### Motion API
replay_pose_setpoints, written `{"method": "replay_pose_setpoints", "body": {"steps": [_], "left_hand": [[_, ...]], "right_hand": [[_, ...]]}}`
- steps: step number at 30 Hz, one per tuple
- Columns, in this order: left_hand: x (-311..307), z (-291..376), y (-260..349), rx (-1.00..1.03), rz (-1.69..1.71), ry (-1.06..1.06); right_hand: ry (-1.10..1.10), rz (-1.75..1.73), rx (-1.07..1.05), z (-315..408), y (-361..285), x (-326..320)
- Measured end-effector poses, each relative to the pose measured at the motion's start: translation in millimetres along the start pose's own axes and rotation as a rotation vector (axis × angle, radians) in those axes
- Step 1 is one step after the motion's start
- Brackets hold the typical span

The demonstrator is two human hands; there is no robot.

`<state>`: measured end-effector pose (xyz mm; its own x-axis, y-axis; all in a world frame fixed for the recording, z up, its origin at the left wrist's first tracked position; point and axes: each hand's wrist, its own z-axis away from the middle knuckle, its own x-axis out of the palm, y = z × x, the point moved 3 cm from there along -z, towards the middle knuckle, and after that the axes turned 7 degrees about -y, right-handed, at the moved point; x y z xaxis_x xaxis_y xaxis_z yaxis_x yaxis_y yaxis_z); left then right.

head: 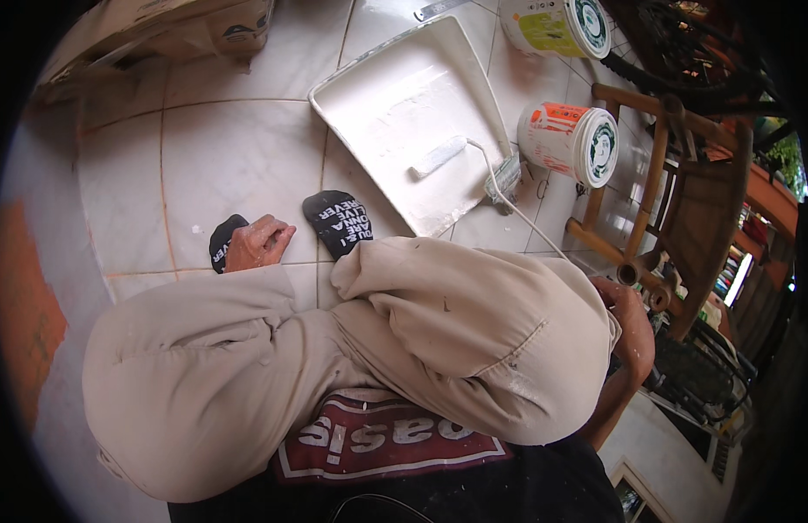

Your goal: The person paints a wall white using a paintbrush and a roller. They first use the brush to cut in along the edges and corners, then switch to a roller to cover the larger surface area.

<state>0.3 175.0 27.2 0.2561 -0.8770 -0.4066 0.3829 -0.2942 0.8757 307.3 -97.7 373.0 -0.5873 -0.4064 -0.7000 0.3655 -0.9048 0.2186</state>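
Note:
My left hand [257, 242], flecked with white, is curled beside my left foot in a dark sock; nothing shows between its fingers. At the right, past my bent right knee, my right hand [623, 314] is closed where the wire frame of a paint roller [443, 157] leads; my knee hides the handle and part of the grip. The roller's white cover rests in a large white paint tray [352, 59], which is coated with white paint. Against the tray's right edge is a greenish, paint-smeared object [505, 176] that I cannot identify.
Two lidded paint buckets, one with a green label [548, 29] and one with an orange label [557, 134], stand right of the tray. A bamboo chair [646, 189] and a bicycle wheel [678, 78] are beyond. A cardboard box [201, 33] sits upper left on the tiled floor [240, 157].

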Motion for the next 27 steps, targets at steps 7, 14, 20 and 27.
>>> {"method": "replay_pose_setpoints", "body": {"steps": [7,14,20,27], "left_hand": [[-2,0,-2,-0.047,0.001,-0.006],[0,1,-1,-0.009,0.009,-0.001],[-1,1,-2,0.005,0.004,0.002],[3,1,-6,0.005,-0.008,0.019]], "right_hand": [[0.066,-0.197,-0.06,-9,1,4],[0.02,-0.064,-0.06,-12,9,4],[0.083,-0.31,-0.206,-27,12,20],[-0.037,-0.082,0.018,0,32,6]]}}
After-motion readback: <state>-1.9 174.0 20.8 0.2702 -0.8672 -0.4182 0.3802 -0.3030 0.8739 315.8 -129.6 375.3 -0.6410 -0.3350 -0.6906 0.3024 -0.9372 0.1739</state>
